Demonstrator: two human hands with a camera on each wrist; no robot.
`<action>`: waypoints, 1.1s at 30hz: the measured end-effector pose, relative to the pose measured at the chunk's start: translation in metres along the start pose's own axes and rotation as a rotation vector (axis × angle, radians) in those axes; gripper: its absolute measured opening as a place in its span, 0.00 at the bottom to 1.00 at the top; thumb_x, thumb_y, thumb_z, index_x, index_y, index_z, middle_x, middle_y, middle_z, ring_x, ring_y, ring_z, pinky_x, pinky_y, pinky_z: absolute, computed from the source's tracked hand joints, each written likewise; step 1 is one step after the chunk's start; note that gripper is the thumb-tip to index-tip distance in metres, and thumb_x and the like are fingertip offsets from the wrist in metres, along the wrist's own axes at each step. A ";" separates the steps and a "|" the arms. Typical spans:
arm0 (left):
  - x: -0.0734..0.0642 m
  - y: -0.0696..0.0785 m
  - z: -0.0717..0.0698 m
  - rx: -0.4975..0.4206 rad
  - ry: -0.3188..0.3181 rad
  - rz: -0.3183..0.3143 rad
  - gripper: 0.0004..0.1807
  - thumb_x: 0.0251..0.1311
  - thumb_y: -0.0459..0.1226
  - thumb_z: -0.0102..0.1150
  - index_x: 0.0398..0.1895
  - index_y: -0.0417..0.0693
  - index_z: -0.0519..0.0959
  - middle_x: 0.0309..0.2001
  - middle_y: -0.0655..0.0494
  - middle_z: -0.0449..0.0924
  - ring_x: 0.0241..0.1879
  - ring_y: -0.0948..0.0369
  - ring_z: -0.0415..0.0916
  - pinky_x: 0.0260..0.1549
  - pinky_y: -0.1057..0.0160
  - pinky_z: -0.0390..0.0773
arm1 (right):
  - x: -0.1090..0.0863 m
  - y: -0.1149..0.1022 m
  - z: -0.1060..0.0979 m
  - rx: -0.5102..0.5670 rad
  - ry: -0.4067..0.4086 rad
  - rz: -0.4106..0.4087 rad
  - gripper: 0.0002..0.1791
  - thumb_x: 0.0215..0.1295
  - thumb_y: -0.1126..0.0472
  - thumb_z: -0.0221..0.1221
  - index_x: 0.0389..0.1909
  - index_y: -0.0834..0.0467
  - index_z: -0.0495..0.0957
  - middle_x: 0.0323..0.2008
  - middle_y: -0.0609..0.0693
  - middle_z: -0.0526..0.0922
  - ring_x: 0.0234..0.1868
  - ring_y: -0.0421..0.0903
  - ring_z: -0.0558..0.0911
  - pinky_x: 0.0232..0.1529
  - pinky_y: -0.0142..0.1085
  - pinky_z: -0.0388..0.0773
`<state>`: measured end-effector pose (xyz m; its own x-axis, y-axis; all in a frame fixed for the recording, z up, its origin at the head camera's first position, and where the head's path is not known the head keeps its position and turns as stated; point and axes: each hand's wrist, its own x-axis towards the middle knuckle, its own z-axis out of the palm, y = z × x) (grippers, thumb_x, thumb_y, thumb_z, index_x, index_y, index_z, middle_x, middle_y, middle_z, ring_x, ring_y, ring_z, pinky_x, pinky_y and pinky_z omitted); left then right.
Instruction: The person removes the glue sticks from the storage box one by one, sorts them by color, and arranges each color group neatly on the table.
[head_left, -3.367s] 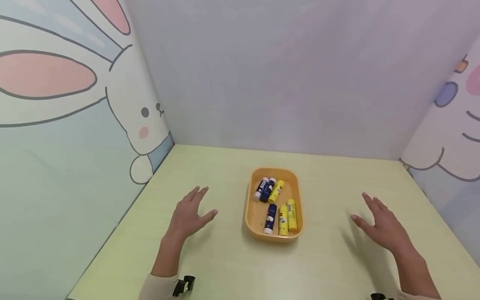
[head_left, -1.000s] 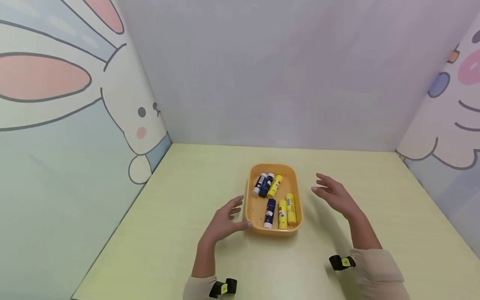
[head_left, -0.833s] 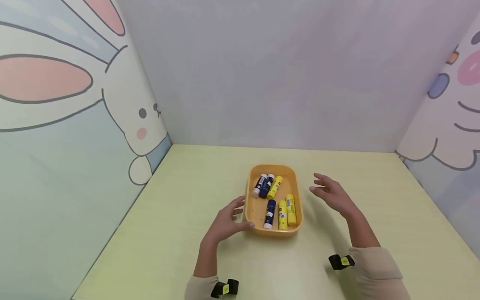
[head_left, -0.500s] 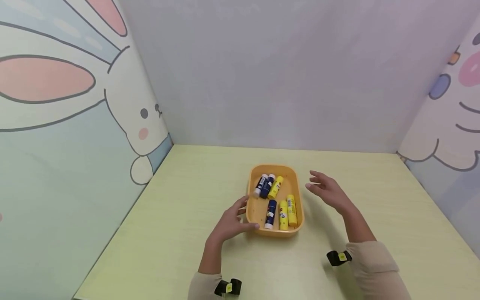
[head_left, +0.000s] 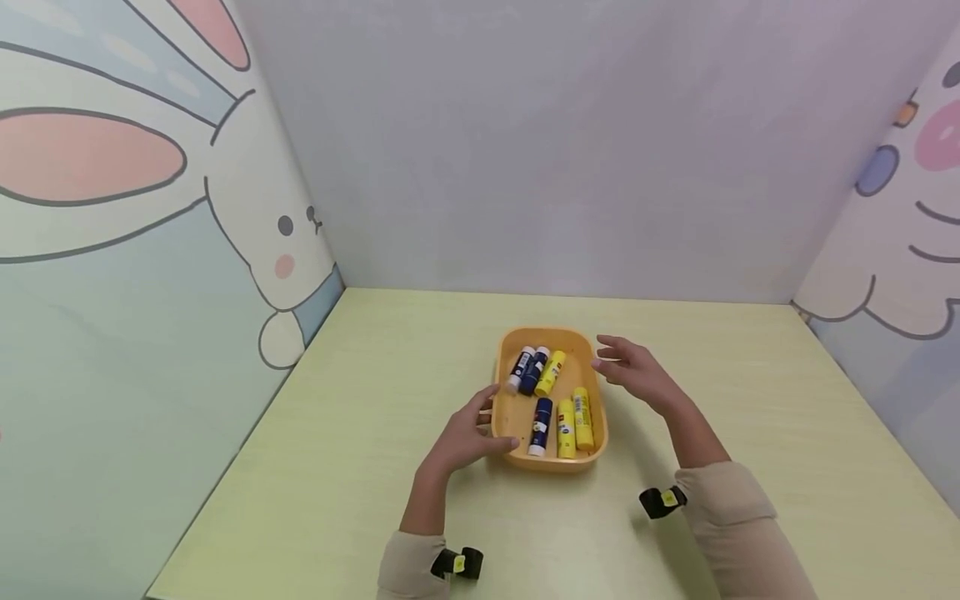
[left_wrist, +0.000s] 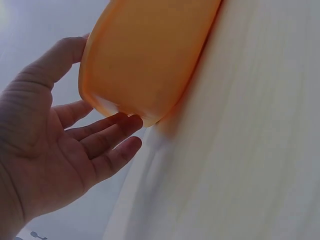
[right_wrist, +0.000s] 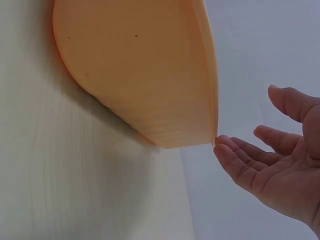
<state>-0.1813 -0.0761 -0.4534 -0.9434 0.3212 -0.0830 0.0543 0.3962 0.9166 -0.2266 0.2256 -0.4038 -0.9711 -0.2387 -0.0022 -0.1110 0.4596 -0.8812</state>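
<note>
An orange plastic tray (head_left: 513, 422) stands on the table, holding dark blue glue sticks with white ends (head_left: 540, 427) and yellow glue sticks (head_left: 566, 429) in two loose groups. My left hand (head_left: 461, 442) is at its near left side, thumb over the rim. In the left wrist view, loosely extended fingers of that hand (left_wrist: 55, 140) lie against or very close to the wall of the tray (left_wrist: 145, 55). At the far right side is my right hand (head_left: 637, 375). In the right wrist view its fingertips reach the rim of the tray (right_wrist: 214, 100); contact is uncertain.
The pale yellow-green table (head_left: 375, 375) meets a plain greyish wall (head_left: 525, 167) at the back. Side walls carry cartoon drawings, a rabbit (head_left: 277, 208) among them. A black strap with a small device (head_left: 457, 563) sits at each sleeve cuff.
Both hands have come inward from either side of the tray to its edges. Over the last half second the right hand has moved left to the rim. The glue sticks keep their arrangement.
</note>
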 end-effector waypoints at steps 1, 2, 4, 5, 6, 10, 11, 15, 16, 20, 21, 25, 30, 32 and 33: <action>0.000 0.000 0.000 -0.010 -0.003 -0.005 0.50 0.43 0.43 0.74 0.70 0.54 0.57 0.62 0.44 0.64 0.54 0.49 0.69 0.45 0.54 0.75 | 0.001 -0.001 0.001 -0.001 0.008 -0.005 0.33 0.68 0.57 0.53 0.68 0.66 0.53 0.60 0.71 0.63 0.56 0.64 0.70 0.50 0.51 0.72; 0.001 0.001 0.000 -0.016 -0.006 -0.008 0.50 0.43 0.43 0.74 0.70 0.54 0.57 0.62 0.44 0.64 0.53 0.49 0.69 0.45 0.54 0.75 | 0.002 -0.002 0.001 0.000 0.019 -0.005 0.33 0.68 0.57 0.53 0.68 0.66 0.54 0.59 0.71 0.64 0.56 0.64 0.70 0.49 0.51 0.72; 0.001 0.001 0.000 -0.022 -0.009 -0.015 0.50 0.42 0.43 0.74 0.70 0.54 0.57 0.62 0.45 0.64 0.53 0.50 0.70 0.45 0.54 0.75 | 0.004 -0.004 0.003 0.003 0.036 0.002 0.32 0.68 0.58 0.53 0.67 0.66 0.55 0.59 0.70 0.65 0.55 0.64 0.71 0.49 0.50 0.73; 0.002 0.001 -0.001 -0.027 -0.011 -0.016 0.50 0.42 0.43 0.75 0.70 0.53 0.57 0.62 0.44 0.64 0.53 0.50 0.70 0.45 0.54 0.75 | 0.005 -0.004 0.004 0.005 0.038 0.005 0.31 0.68 0.58 0.53 0.67 0.67 0.55 0.58 0.71 0.65 0.54 0.64 0.71 0.48 0.49 0.73; 0.002 0.001 -0.001 -0.028 -0.013 -0.019 0.50 0.42 0.43 0.75 0.70 0.53 0.57 0.62 0.45 0.64 0.53 0.50 0.69 0.45 0.54 0.75 | 0.006 -0.006 0.004 0.008 0.039 0.014 0.31 0.68 0.59 0.53 0.67 0.66 0.55 0.58 0.70 0.65 0.54 0.63 0.71 0.48 0.49 0.74; 0.004 0.002 -0.002 -0.034 -0.022 -0.023 0.49 0.41 0.42 0.75 0.69 0.53 0.58 0.61 0.46 0.65 0.53 0.50 0.69 0.45 0.54 0.75 | 0.011 -0.010 0.005 0.023 0.012 0.065 0.31 0.68 0.61 0.52 0.67 0.68 0.55 0.57 0.70 0.67 0.54 0.62 0.72 0.48 0.47 0.74; 0.004 0.001 -0.002 -0.033 -0.024 -0.023 0.49 0.41 0.42 0.75 0.69 0.53 0.59 0.60 0.46 0.66 0.53 0.50 0.69 0.45 0.54 0.75 | 0.013 -0.011 0.005 0.026 0.000 0.081 0.30 0.68 0.61 0.52 0.67 0.68 0.54 0.57 0.70 0.67 0.53 0.62 0.72 0.48 0.47 0.74; 0.005 0.001 -0.003 -0.036 -0.027 -0.019 0.48 0.41 0.42 0.75 0.68 0.54 0.59 0.59 0.47 0.67 0.53 0.50 0.70 0.44 0.54 0.76 | 0.020 -0.018 0.004 0.038 -0.045 0.148 0.29 0.68 0.63 0.50 0.66 0.71 0.55 0.54 0.69 0.69 0.52 0.61 0.73 0.49 0.47 0.74; 0.005 0.000 -0.003 -0.038 -0.028 -0.019 0.48 0.41 0.42 0.75 0.68 0.54 0.59 0.59 0.46 0.67 0.53 0.50 0.70 0.44 0.54 0.76 | 0.022 -0.020 0.004 0.038 -0.057 0.158 0.29 0.68 0.63 0.50 0.65 0.71 0.55 0.54 0.69 0.69 0.52 0.61 0.73 0.49 0.47 0.74; 0.006 -0.002 -0.003 -0.038 -0.032 -0.020 0.49 0.41 0.42 0.75 0.69 0.55 0.58 0.59 0.45 0.67 0.54 0.49 0.69 0.45 0.55 0.75 | 0.027 -0.024 0.005 0.042 -0.093 0.200 0.28 0.68 0.64 0.50 0.65 0.72 0.55 0.53 0.69 0.69 0.50 0.61 0.74 0.48 0.44 0.74; 0.006 -0.002 -0.003 -0.037 -0.035 -0.020 0.49 0.41 0.42 0.75 0.69 0.55 0.58 0.59 0.45 0.67 0.54 0.49 0.69 0.45 0.55 0.75 | 0.029 -0.025 0.005 0.044 -0.101 0.210 0.29 0.68 0.64 0.50 0.65 0.72 0.55 0.54 0.70 0.69 0.50 0.61 0.74 0.48 0.43 0.75; 0.007 -0.001 -0.003 -0.034 -0.041 -0.010 0.51 0.41 0.41 0.75 0.70 0.54 0.56 0.60 0.44 0.66 0.54 0.49 0.69 0.45 0.54 0.75 | 0.034 -0.028 0.006 0.035 -0.131 0.245 0.29 0.69 0.62 0.50 0.65 0.73 0.55 0.54 0.69 0.69 0.49 0.59 0.75 0.48 0.42 0.75; 0.008 -0.001 -0.003 -0.030 -0.029 -0.034 0.54 0.40 0.42 0.76 0.71 0.53 0.53 0.61 0.44 0.64 0.54 0.49 0.69 0.46 0.53 0.74 | 0.039 -0.034 0.010 0.027 -0.143 0.279 0.31 0.69 0.60 0.51 0.64 0.75 0.54 0.52 0.66 0.71 0.46 0.57 0.76 0.49 0.45 0.74; 0.008 -0.002 -0.003 -0.031 -0.023 -0.047 0.55 0.39 0.42 0.76 0.71 0.52 0.53 0.61 0.44 0.65 0.54 0.50 0.70 0.46 0.53 0.74 | 0.041 -0.037 0.012 0.030 -0.137 0.304 0.30 0.68 0.60 0.51 0.63 0.75 0.56 0.51 0.67 0.71 0.45 0.56 0.76 0.49 0.45 0.74; 0.008 -0.002 -0.003 -0.033 -0.020 -0.052 0.55 0.39 0.43 0.76 0.71 0.51 0.53 0.60 0.44 0.65 0.53 0.50 0.70 0.46 0.53 0.75 | 0.042 -0.038 0.013 0.027 -0.137 0.312 0.30 0.69 0.60 0.51 0.63 0.75 0.56 0.52 0.68 0.70 0.44 0.56 0.76 0.48 0.44 0.75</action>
<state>-0.1898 -0.0766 -0.4545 -0.9378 0.3185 -0.1382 -0.0056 0.3841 0.9233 -0.2601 0.1866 -0.3767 -0.9199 -0.2034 -0.3352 0.1942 0.5064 -0.8401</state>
